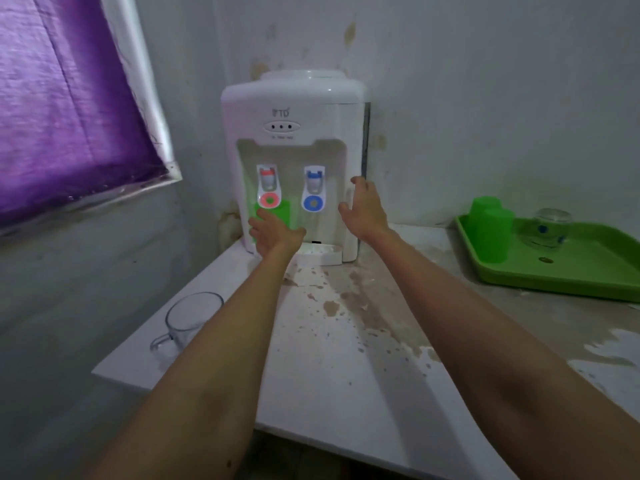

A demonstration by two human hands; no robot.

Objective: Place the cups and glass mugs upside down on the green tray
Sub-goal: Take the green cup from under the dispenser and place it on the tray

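Observation:
A green plastic cup stands in the water dispenser's recess under the red tap. My left hand reaches to its lower part, fingers apart on either side; whether they touch the cup is unclear. My right hand hovers open beside the blue tap and holds nothing. A clear glass mug stands upright on the counter's left corner, partly behind my left forearm. The green tray at the right carries two green cups and a glass mug, all upside down.
The white water dispenser stands in the corner against the wall, its drip tray jutting forward. The white counter is stained and wet in the middle. A window with a purple curtain is at the left.

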